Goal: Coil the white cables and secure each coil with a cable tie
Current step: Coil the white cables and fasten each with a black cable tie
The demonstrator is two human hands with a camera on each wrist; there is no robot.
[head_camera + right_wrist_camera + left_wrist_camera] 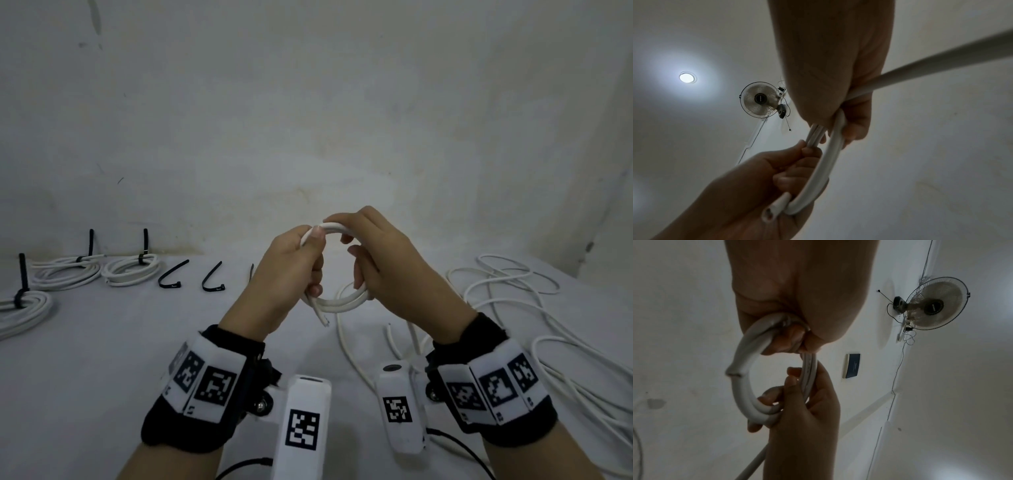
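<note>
The white cable [337, 301] forms a small upright ring, its cut end pointing down; left hand [291, 274] and right hand [383, 270] both grasp it.

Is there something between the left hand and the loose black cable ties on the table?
Nothing visible: bare table lies between the left hand and the loose cable ties, but that hand grips the coil.
</note>
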